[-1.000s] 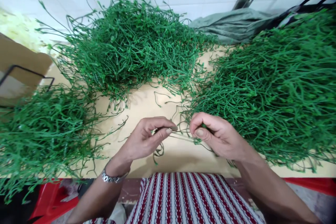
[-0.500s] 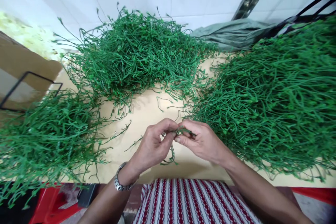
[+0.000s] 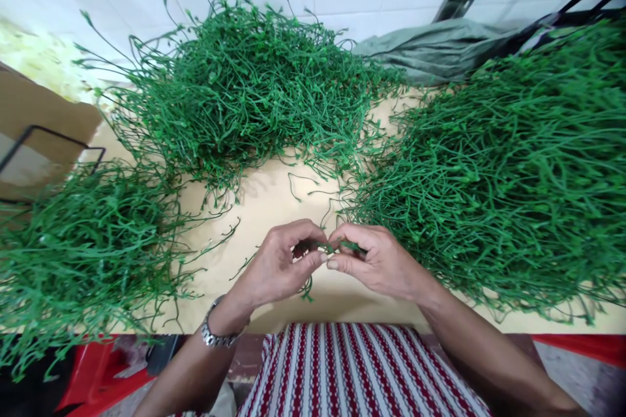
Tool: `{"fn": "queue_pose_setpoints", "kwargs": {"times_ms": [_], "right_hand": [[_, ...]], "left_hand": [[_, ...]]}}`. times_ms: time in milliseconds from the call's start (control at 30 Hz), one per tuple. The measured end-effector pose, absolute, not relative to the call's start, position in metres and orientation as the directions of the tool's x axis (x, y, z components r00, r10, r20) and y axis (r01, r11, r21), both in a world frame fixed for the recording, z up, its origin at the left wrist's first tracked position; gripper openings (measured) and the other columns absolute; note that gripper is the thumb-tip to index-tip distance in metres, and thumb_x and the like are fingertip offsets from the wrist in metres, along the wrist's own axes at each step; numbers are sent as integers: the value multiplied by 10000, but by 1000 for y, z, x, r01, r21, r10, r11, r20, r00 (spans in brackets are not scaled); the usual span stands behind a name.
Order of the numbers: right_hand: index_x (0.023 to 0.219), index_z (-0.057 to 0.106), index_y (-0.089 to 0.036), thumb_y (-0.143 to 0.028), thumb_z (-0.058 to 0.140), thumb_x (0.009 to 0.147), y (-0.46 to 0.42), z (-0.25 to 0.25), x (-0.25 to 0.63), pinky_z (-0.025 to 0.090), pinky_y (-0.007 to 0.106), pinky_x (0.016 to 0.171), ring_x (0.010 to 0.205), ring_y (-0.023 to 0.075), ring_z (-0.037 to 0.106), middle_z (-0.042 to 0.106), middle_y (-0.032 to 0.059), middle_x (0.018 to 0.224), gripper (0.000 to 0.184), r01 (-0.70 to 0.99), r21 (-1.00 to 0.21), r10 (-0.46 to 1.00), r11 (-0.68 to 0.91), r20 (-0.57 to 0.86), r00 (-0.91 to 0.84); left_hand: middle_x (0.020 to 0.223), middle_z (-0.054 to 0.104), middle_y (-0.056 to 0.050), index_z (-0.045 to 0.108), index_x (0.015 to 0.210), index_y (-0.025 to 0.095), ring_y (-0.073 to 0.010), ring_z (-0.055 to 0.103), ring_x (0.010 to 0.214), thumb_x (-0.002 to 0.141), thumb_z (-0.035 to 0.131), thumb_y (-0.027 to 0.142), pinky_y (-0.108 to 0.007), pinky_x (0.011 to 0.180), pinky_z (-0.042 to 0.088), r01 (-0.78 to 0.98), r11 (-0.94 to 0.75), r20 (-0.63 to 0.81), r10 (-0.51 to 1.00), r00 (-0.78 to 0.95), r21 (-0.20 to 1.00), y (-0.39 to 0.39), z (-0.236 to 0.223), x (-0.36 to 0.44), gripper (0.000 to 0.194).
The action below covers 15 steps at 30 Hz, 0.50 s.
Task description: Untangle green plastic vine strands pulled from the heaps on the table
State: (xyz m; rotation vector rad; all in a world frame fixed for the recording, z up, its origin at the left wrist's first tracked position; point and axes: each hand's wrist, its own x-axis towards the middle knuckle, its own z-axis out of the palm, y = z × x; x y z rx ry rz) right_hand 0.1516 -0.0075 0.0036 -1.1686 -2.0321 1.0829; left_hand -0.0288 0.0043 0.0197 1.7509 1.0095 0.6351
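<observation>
Pinches green stems [image 3: 329, 249] in left hand [image 3: 280, 265] and right hand [image 3: 380, 262], close together over worktop [image 3: 267, 195], near rightmost green heap [image 3: 508, 195].

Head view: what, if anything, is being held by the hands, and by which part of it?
Green stems, pinched in the hands, left hand and right hand; which part along their length is hidden.

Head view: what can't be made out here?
Head view: count of held thin green stems, hidden by left hand and right hand.
Head view: full extent of large green stem pile, cut off by right edge.
Head view: full shape of brown cardboard, cut off by left edge.
</observation>
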Motion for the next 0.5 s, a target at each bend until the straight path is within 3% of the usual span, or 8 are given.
{"fn": "queue_pose_setpoints", "kwargs": {"times_ms": [167, 333, 500], "right_hand": [[838, 550, -164, -240, 527, 831, -9, -2, 154, 337, 185, 551, 604, 87, 463, 535, -25, 681, 80, 338, -901, 854, 273, 65, -516], [787, 524, -159, -181, 509, 824, -13, -4, 150, 301, 192, 521, 544, 77, 415, 466, -44, 605, 46, 434, -844, 875, 316, 82, -478], [763, 527, -148, -142, 488, 821, -15, -5, 147, 326, 217, 565, 605, 99, 464, 510, -7, 668, 70, 456, -802, 854, 385, 122, -506]], "left_hand": [[670, 536, -6, 595, 770, 123, -100, 487, 621, 778, 502, 118, -220, 578, 376, 355, -256, 32, 848, 529, 899, 2, 17, -28, 94], [646, 510, 1, 537, 711, 136, -109, 470, 615, 738, 439, 33, -236, 578, 353, 501, -384, 90, 853, 515, 776, -4, 16, -22, 145], [616, 481, 14, 480, 682, 153, -115, 443, 595, 675, 424, 8, -246, 569, 337, 581, -442, 63, 829, 556, 683, -4, 17, -21, 155]]}}
